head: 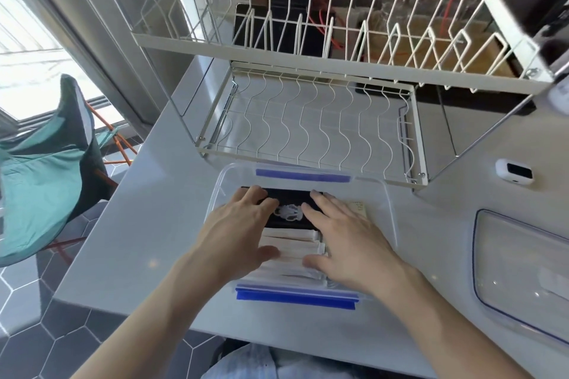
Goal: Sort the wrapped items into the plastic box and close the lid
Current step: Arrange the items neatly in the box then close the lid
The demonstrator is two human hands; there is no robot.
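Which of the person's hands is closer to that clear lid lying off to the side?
Right. The right hand rests in the plastic box, on the side toward the lid; the left hand lies across the box, farther from it.

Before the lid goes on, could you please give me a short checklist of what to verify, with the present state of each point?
1. Plastic box open and on the counter: ok.
2. Black packet inside the box: ok, lying at the far end.
3. White wrapped items inside the box: ok, stacked at the near end.
4. Contents below the rim so the lid can seat: cannot tell, the left hand and right hand are pressing flat on them.
5. Lid within reach: ok, lying on the counter right of the box.
6. Hands free to take the lid: not ok, both are in the box.
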